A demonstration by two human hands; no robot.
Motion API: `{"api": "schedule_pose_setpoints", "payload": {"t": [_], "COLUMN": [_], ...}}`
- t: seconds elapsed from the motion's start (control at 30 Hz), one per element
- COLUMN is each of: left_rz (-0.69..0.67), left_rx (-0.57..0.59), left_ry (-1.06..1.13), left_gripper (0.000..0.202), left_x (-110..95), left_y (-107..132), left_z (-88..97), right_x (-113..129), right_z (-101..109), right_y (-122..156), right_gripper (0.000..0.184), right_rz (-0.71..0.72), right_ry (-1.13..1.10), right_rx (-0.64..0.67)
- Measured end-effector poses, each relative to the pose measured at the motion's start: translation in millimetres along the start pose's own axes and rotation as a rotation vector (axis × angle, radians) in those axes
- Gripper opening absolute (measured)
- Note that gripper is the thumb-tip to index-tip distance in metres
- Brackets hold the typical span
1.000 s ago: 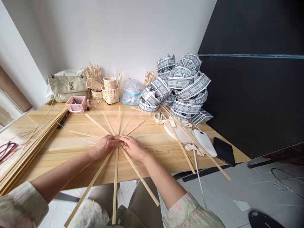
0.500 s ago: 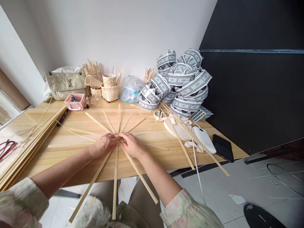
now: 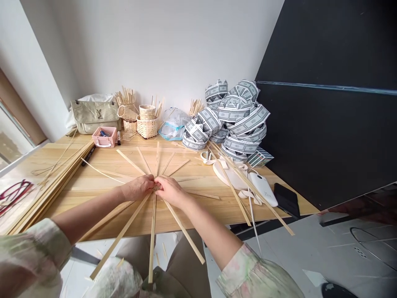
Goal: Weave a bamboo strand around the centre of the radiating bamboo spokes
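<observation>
Thin, pale bamboo strips [image 3: 151,240] radiate like spokes from a small woven hub [image 3: 156,187] on the wooden table [image 3: 198,211]. My left hand [image 3: 138,187] and my right hand [image 3: 170,191] meet at that hub, and their fingers pinch it from both sides. The fingers hide most of the weave. Several strips pass under my forearms and stick out past the table's front edge toward my lap.
A stack of long bamboo slats [image 3: 51,186] lies at the table's left. At the back are a pink box [image 3: 104,137], a canvas bag [image 3: 96,116], small woven baskets [image 3: 147,126] and a heap of printed paper bands [image 3: 235,120]. A white device [image 3: 263,189] and a black phone [image 3: 287,200] lie at the right.
My left hand has moved closer to the hub, and both hands now meet over it. The whole view has shifted slightly and tilted, with the table lower in the picture.
</observation>
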State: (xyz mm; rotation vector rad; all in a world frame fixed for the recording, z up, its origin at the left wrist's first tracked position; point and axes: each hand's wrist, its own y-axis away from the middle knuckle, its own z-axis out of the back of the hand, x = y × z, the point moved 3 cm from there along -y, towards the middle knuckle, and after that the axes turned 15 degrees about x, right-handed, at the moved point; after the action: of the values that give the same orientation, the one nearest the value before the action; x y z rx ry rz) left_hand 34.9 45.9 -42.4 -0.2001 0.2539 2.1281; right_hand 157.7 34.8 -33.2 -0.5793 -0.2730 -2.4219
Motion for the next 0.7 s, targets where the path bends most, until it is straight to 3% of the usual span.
{"api": "schedule_pose_setpoints", "payload": {"t": [0.23,0.37,0.43,0.57,0.63,0.7], "left_rz": [-0.004,-0.039,-0.032,0.099,0.196,0.276], "left_rx": [-0.014,0.041,0.009,-0.212,-0.179,-0.030], "left_ry": [0.027,0.008,-0.063,-0.152,-0.150,-0.127], "left_gripper": [0.016,0.012,0.014,0.020,0.018,0.014], "left_x": [-0.1,-8.3,-14.5,-22.3,-23.2,-25.1], "left_y": [2.3,13.4,27.3,75.1,100.9,121.3], "left_z": [-3.5,5.9,18.0,41.8,38.5,23.1], "right_x": [-0.6,1.7,3.1,3.5,2.3,1.0], "right_z": [-18.9,-19.0,-18.2,-17.1,-16.9,-16.5], "right_y": [-10.4,-8.7,-6.7,-3.4,-3.1,-3.2], "right_gripper": [0.005,0.001,0.007,0.015,0.014,0.013], "right_rz": [-0.069,-0.034,0.000,0.044,0.034,0.028], "right_ry": [0.108,0.178,0.162,0.102,0.077,0.053], "right_rx": [-0.025,-0.019,-0.037,-0.079,-0.078,-0.068]}}
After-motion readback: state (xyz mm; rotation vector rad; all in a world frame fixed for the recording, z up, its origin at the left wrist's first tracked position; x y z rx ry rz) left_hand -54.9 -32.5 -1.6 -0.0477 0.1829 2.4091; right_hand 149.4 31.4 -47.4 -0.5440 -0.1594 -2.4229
